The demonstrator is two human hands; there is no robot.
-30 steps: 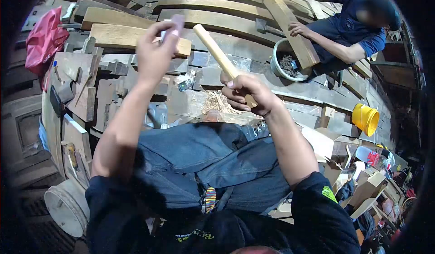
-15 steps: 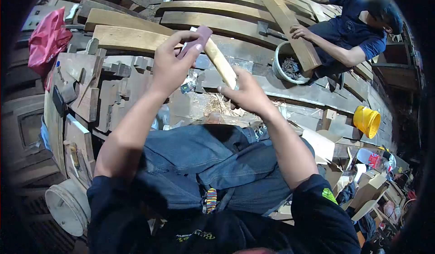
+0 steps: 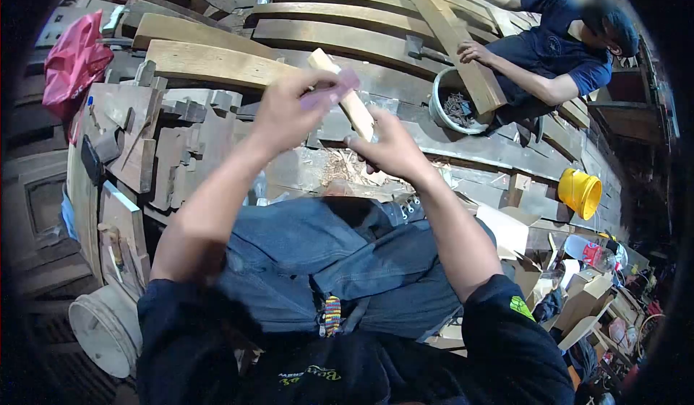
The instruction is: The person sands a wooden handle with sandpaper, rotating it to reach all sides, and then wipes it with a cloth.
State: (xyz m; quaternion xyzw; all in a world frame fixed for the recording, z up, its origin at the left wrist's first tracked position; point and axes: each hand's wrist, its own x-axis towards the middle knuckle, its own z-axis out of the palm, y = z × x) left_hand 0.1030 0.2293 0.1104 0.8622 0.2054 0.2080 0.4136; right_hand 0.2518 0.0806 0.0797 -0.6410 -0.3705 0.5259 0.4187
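Note:
My left hand [image 3: 293,109] is closed on a folded purple sheet of sandpaper [image 3: 348,81], pressed across the wooden piece, partly blurred by motion. In my right hand [image 3: 394,148] the near end of a narrow, pale wooden piece [image 3: 356,114] is gripped. That piece slants up and to the left, with its far end showing beyond the sandpaper. Both hands are above my lap, and wood shavings [image 3: 347,168] lie on the boards beneath them.
Another person [image 3: 557,51] sits at upper right, a hand on a thick wooden beam [image 3: 459,51] over a bucket of dark bits [image 3: 439,109]. A yellow bucket [image 3: 580,194] stands right, a white bucket [image 3: 105,333] lower left. A pink bag [image 3: 76,65] hangs left.
My left hand has slid the sandpaper down and to the right along the wooden piece, uncovering its far end. My right hand keeps its hold.

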